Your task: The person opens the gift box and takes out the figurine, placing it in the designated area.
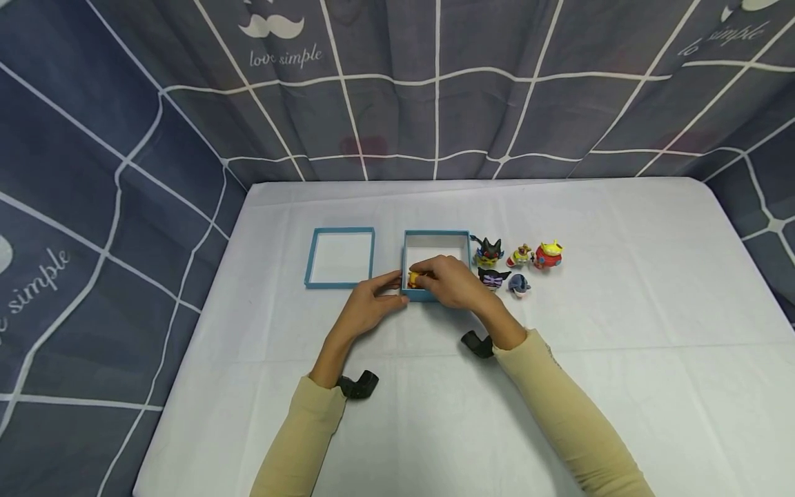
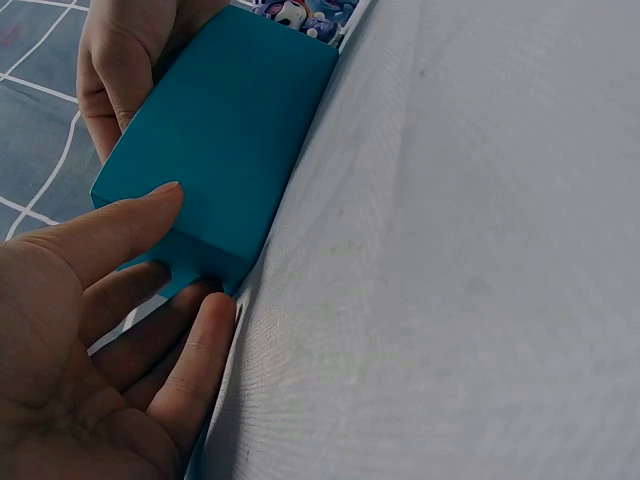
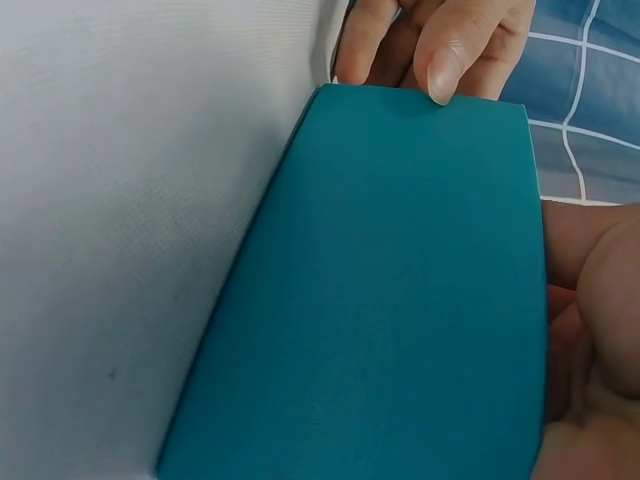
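A blue-green box (image 1: 421, 295) with a white inside stands without its lid on the table. My left hand (image 1: 366, 307) holds its near left corner, thumb on the front wall and fingers at the left side, as the left wrist view shows. Over the front wall my right hand (image 1: 456, 281) reaches in and pinches a small yellow figurine (image 1: 413, 277) low in the left part of the box. That figurine is mostly hidden by the fingers. In the right wrist view the front wall of the box (image 3: 360, 280) covers the inside.
Left of the box lies its blue-rimmed lid (image 1: 339, 285), white inside facing up. Close on the right stand several figurines: a dark-eared one (image 1: 488, 252), a black-and-purple one (image 1: 493, 277), a blue-grey one (image 1: 519, 284), a yellow-and-red one (image 1: 519, 256) and a red one (image 1: 549, 255).
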The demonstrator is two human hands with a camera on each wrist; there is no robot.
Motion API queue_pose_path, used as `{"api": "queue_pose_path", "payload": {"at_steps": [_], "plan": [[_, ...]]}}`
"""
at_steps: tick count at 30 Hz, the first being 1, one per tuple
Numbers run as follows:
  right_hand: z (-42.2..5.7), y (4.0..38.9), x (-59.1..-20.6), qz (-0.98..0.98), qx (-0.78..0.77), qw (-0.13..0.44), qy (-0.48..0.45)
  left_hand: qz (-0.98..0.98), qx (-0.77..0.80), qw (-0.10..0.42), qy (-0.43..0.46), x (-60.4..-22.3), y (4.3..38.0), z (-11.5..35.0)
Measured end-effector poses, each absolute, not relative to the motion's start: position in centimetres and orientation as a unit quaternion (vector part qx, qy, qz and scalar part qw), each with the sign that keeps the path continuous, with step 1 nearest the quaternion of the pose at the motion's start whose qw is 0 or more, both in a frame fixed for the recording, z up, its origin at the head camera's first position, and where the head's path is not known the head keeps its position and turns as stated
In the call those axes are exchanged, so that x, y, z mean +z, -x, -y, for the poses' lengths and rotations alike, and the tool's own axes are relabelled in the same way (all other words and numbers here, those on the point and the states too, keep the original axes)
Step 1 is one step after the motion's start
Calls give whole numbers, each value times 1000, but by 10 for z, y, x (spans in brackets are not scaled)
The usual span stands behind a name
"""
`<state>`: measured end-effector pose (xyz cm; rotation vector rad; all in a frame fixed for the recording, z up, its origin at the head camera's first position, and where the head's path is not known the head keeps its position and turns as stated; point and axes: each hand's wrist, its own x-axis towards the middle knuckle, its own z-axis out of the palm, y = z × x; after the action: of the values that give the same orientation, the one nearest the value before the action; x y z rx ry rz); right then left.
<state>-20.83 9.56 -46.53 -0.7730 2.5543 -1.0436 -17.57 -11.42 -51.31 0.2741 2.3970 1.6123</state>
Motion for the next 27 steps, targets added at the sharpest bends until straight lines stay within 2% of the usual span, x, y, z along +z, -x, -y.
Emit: {"api": "queue_pose_path", "payload": {"at_steps": [8,27], "plan": [[-95,211,-465,-880,-356,162,270,-820,552,117,-96,-514,175,114],[-103,208,-470,-841,-450,95,284,-818,554,122,-97,-512,176,114]]}}
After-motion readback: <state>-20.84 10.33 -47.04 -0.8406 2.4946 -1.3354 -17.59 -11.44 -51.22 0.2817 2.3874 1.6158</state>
